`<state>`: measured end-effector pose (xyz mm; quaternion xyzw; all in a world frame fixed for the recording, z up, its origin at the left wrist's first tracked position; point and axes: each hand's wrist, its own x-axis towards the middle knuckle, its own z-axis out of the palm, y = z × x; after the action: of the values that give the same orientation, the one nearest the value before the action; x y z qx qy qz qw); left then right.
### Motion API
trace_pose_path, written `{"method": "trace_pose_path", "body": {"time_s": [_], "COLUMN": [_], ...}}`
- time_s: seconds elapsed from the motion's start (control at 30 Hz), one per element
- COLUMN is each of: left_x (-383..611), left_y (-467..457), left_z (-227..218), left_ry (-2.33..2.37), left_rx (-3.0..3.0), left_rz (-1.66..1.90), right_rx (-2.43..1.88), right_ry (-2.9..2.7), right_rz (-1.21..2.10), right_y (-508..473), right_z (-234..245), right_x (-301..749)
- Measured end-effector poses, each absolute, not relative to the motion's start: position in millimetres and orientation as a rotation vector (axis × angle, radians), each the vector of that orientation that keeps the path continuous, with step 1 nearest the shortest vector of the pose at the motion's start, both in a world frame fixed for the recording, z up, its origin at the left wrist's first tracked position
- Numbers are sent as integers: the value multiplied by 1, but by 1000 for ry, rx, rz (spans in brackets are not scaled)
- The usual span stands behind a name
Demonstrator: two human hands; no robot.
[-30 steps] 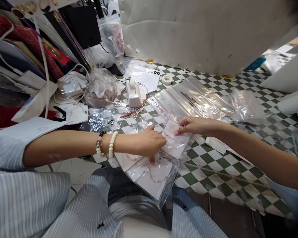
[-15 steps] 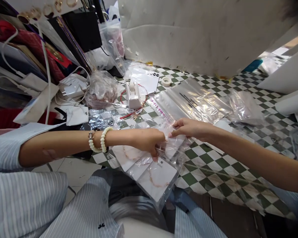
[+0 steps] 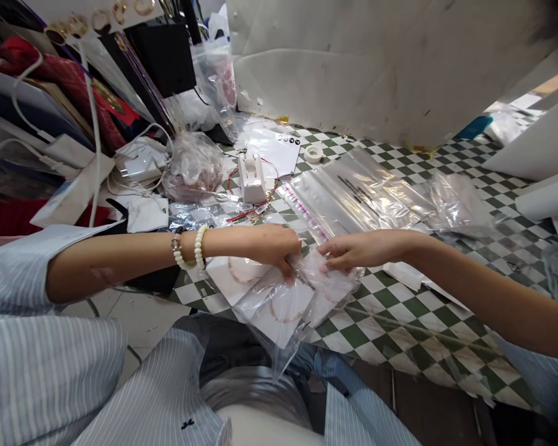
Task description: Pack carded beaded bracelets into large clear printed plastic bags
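Observation:
My left hand (image 3: 272, 248), with bead bracelets at the wrist, is closed on the mouth of a clear plastic bag (image 3: 288, 316) that hangs over the table's front edge. Inside the bag lie white cards with thin bracelets (image 3: 279, 310). My right hand (image 3: 353, 251) pinches a white card (image 3: 330, 279) that sits partly inside the bag's opening. The two hands are almost touching.
The green and white checkered table (image 3: 390, 316) carries several flat clear bags (image 3: 363, 192), a white tape dispenser (image 3: 252, 178), a tape roll (image 3: 313, 153), a bag of reddish items (image 3: 193, 164), and cables and boxes (image 3: 134, 164) at the left. A white wall panel (image 3: 376, 68) stands behind.
Both hands have shifted a little up and left. The card in my right hand has gone further into the bag, and the bag has slid back toward the table.

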<state>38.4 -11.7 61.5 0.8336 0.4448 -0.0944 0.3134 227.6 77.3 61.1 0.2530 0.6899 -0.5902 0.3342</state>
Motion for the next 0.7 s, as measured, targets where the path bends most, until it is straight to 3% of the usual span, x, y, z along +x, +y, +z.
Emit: {"method": "trace_pose_path", "body": {"time_s": [0.23, 0.43, 0.7], "left_x": [31, 77, 163], "left_y": [-14, -135, -170], "left_z": [69, 60, -8], "left_ry": [1073, 1437, 1917], "left_rx": [2393, 3055, 2944], "left_rz": [-73, 555, 250], "right_rx": [625, 591, 953], "right_ry": [1614, 1806, 1647], "right_rz": [-1712, -1720, -1855], "right_y": [68, 65, 52], "right_z": [40, 44, 31], "right_x": [241, 252, 249]}}
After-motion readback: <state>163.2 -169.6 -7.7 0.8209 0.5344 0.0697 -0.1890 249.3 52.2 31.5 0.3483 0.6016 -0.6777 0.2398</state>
